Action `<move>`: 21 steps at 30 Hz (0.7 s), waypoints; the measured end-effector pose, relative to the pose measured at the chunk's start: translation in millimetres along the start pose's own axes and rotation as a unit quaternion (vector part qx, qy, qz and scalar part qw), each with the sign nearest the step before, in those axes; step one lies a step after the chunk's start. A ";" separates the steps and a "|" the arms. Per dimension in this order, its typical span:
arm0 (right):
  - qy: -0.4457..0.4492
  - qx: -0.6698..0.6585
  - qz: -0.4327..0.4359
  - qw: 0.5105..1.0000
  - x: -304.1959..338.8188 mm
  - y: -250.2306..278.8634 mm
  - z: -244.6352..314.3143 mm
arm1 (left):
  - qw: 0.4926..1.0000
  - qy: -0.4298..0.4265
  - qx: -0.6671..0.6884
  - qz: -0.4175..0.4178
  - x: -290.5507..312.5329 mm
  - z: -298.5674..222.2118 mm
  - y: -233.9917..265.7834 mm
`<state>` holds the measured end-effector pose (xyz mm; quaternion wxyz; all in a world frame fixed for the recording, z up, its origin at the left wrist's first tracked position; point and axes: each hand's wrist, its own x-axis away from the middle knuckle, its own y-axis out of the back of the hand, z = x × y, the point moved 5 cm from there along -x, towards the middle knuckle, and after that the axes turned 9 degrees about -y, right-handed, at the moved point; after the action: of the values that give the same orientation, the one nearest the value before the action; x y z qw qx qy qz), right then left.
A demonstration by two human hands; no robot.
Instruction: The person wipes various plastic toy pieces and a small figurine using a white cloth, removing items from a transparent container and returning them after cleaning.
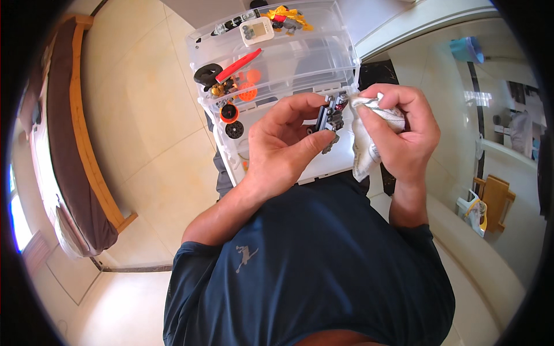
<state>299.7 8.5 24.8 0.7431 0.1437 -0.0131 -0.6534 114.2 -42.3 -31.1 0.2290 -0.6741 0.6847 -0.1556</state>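
Note:
My left hand (283,141) grips a small toy (333,118) built of grey and black parts with a touch of red, thumb on its near side and fingers behind. Close beside it, my right hand (404,124) is closed around a crumpled white cloth (365,135) with dark line markings. One end of the cloth hangs down below the fingers. The toy and the cloth are side by side; whether they touch I cannot tell. Both hands are above the white lower surface of a clear plastic bin (314,60).
On the bin's left lie a red bar (239,65), a black curved part (206,75), orange discs (248,91) and a black round piece (235,130). Farther back are a white timer-like device (257,31) and a yellow-and-red toy (288,20). A wood-framed bed (81,132) stands far left.

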 end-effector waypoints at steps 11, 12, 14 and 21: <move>0.017 0.001 0.005 1.000 2.1 -3.1 11.0 | 1.000 0.006 0.014 -0.016 -0.9 -0.2 -1.8; 0.017 -0.014 0.023 0.999 4.5 -5.5 15.6 | 1.000 0.006 0.011 -0.017 0.0 0.4 -1.5; 0.058 0.011 0.034 0.998 0.8 -8.7 15.6 | 1.000 0.012 0.014 -0.017 -0.1 -1.2 -0.9; 0.047 0.012 0.035 0.998 2.6 -7.1 17.3 | 0.999 0.007 0.028 -0.016 -1.1 -1.2 -3.5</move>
<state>289.6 1.8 39.2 0.7633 0.1828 0.0094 -0.6195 116.5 -41.5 -28.2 0.2405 -0.6775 0.6707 -0.1826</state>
